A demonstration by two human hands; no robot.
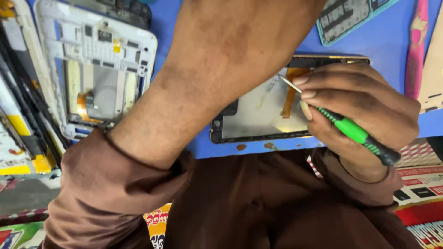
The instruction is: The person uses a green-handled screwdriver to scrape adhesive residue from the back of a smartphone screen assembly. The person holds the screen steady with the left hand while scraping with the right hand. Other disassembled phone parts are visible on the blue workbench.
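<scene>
Right hand [364, 108] is closed in a pencil-style grip on a green-and-black screwdriver [357, 133], fingers pinched low on the shaft, handle end sticking out past the wrist. Thin metal tip [288, 84] points up-left, sitting over the upper right part of the opened tablet body [258, 115], which lies flat on the blue worktop [392, 41] just in front of the person, right of centre. An orange flex ribbon [291, 94] runs down the inside right next to the tip.

Left hand: not visible. Only the forearm [217, 69] shows, crossing over the tablet's left side w/ the hand out of frame at top, so can't tell if it's open or holding anything.

To do this bit well, imo: keep the grip short & low as it is, gives fine control. Tip is v. close to the ribbon, so work w/ light pressure, shallow angle, no levering against the flex. The forearm probably steadies the tablet; good, since the body could skate on the smooth worktop.

Nearby: a white tablet frame [99, 69] w/ exposed internals lies to the left, another teal-edged part [346, 18] at top right, a pink tool [416, 46] at far right.
</scene>
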